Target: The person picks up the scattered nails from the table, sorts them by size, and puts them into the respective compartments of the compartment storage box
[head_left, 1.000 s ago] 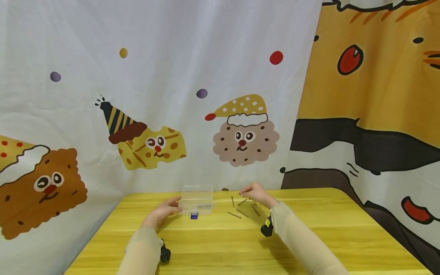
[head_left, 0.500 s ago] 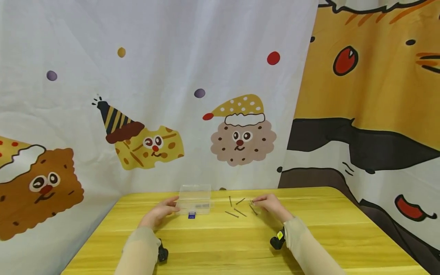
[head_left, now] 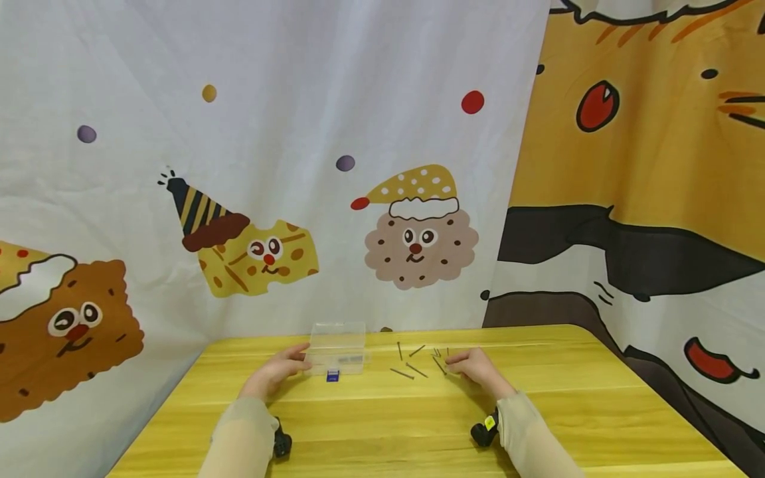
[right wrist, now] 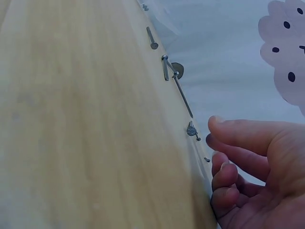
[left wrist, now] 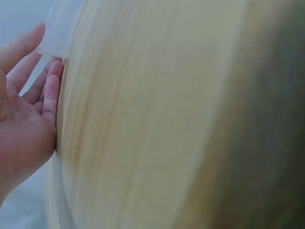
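A clear plastic box [head_left: 323, 365] with a raised lid [head_left: 337, 337] and blue latch [head_left: 333, 376] stands at the back of the table. Some dark things [head_left: 351, 359], too small to identify, lie inside. My left hand [head_left: 276, 373] rests by the box's left side, fingers extended and fingertips touching it; the clear plastic edge [left wrist: 57, 43] shows beyond the thumb in the left wrist view. Loose nails lie right of the box, among them a long nail [head_left: 439, 364] and small nails [head_left: 437, 352]. Beside them is my right hand [head_left: 478, 372], its thumb and index finger apart with nothing visible between.
The nails, including one nail [head_left: 402, 374] nearest the box's front, are scattered between box and right hand. A patterned cloth [head_left: 287, 133] hangs behind the table's back edge. Wood-grain tabletop [head_left: 376, 425] stretches in front. Each wrist carries a black camera [head_left: 485, 430].
My right hand has moved right and towards me from over the nails, uncovering the small ones. The left hand stays at the box. The head view has shifted slightly.
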Tool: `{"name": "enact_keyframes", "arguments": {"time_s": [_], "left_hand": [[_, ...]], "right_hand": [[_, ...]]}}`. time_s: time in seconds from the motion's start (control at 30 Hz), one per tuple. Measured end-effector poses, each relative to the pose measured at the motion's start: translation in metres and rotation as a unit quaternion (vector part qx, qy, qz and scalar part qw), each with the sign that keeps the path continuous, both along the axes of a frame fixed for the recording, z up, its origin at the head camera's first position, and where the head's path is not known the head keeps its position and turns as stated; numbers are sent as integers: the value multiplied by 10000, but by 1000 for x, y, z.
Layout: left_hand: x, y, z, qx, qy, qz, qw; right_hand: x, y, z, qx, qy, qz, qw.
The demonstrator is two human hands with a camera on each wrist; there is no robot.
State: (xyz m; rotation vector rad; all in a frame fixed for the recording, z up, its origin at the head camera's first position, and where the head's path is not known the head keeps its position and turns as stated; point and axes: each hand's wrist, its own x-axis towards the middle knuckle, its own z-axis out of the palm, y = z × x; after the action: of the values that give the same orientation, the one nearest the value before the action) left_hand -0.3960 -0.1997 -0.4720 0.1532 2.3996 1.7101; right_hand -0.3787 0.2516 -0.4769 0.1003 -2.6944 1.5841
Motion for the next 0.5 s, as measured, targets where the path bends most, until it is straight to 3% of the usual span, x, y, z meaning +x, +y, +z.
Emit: {"name": "enact_keyframes", "arguments": {"time_s": [0.5], "left_hand": [[1,1,0,-62,82,21,9999]], "right_hand": [[5,-8,-1,809,370,-351,9954]]}}
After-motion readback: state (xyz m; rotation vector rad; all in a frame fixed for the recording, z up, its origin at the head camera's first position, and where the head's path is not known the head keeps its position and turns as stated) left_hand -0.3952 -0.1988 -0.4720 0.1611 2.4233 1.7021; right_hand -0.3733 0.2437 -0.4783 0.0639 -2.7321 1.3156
